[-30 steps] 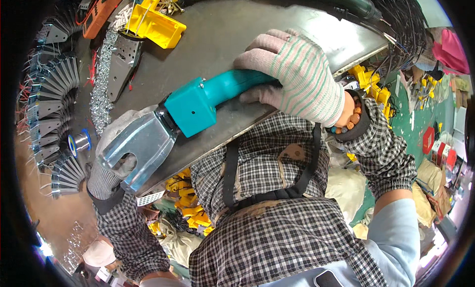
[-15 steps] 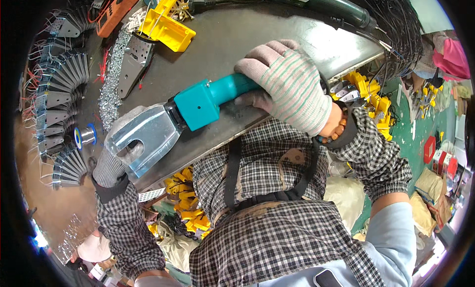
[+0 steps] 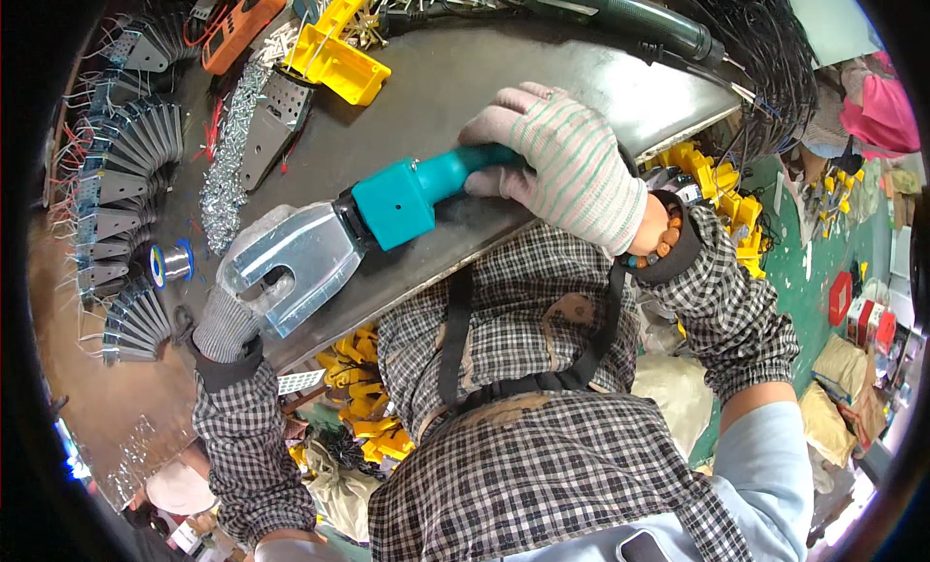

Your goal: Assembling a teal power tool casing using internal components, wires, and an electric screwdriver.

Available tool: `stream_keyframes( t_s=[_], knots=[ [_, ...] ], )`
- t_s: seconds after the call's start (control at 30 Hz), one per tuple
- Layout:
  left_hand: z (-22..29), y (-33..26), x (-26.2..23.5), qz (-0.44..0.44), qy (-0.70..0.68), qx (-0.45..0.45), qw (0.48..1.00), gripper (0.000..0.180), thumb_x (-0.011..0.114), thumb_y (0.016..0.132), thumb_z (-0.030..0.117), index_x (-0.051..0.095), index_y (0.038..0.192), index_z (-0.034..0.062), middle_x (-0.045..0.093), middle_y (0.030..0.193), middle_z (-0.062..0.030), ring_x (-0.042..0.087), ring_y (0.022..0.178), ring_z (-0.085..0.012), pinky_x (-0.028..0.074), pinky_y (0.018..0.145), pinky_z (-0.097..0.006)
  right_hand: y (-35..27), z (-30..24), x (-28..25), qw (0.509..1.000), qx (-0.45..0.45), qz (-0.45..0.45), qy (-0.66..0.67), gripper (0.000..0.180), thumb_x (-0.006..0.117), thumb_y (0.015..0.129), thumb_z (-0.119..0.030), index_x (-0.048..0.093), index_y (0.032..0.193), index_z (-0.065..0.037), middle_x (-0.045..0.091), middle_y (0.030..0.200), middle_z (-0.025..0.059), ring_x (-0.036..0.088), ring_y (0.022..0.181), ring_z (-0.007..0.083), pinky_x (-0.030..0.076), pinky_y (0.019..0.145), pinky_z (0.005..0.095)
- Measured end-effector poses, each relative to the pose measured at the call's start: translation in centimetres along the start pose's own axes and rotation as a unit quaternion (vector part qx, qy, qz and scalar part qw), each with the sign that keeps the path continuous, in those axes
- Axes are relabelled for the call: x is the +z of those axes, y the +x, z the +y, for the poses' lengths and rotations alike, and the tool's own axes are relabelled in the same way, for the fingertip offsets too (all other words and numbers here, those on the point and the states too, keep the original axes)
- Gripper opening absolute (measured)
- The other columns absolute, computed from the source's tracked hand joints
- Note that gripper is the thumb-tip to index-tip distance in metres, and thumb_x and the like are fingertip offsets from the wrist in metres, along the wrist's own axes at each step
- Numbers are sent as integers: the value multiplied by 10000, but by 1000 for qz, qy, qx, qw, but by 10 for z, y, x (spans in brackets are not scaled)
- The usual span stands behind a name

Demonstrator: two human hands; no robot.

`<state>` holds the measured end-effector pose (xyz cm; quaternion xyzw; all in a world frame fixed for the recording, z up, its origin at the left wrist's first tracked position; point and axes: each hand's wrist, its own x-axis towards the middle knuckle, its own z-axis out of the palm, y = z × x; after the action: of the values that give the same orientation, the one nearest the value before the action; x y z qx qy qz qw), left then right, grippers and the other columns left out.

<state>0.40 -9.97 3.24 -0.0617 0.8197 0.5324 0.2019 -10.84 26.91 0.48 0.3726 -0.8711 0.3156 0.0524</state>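
Across my front, above the table edge, lies a teal-handled tool (image 3: 395, 205) with a boxy body and a curved grip. Its silver forked metal head (image 3: 325, 252) points to the lower left. My left hand (image 3: 231, 322), in a grey knit glove, holds that head from below and behind; most of its fingers are hidden under the metal. My right hand (image 3: 567, 170), in a striped pale glove, is closed around the teal grip, with thumb and fingers on opposite sides. The far end of the grip is hidden by the hand.
Grey metal pieces with wires (image 3: 140, 140) stand in rows at left, near a solder spool (image 3: 171, 263). Loose screws (image 3: 228, 189), a yellow holder (image 3: 349, 76), an orange meter (image 3: 242, 24) and a dark green power screwdriver (image 3: 630, 19) line the back. Black cables (image 3: 765, 48) hang at right.
The tool and my left hand have shifted slightly to the right. My right hand keeps its hold on the grip, with its fingers slightly moved.
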Motion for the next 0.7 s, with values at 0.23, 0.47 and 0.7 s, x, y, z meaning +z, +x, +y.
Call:
stream_keyframes(
  t_s=[0.23,0.47,0.7],
  knots=[
    [-4,2,3,7,-23,13,1000,669,752,823,100,431,1403,13,530,1362,-115,533,1234,-216,442,1049,-344,-2,5,3,1000,-21,20,-6,313,761,732,-305,645,965,-131,606,945,55,592,967,274,473,857,411],
    [-19,7,-4,1,-5,30,1000,696,768,825,163,425,1411,11,527,1363,-113,531,1229,-204,445,1035,-338,-7,10,4,996,-54,51,-47,468,809,642,-254,613,1051,-136,590,1001,47,569,1029,273,447,913,401],
    [4,2,2,4,-41,11,999,669,769,825,207,464,1388,13,548,1342,-118,543,1220,-210,457,1023,-341,-7,7,12,996,-63,59,-14,426,808,618,-223,621,989,-130,572,966,48,566,988,262,446,896,397]
  ],
)
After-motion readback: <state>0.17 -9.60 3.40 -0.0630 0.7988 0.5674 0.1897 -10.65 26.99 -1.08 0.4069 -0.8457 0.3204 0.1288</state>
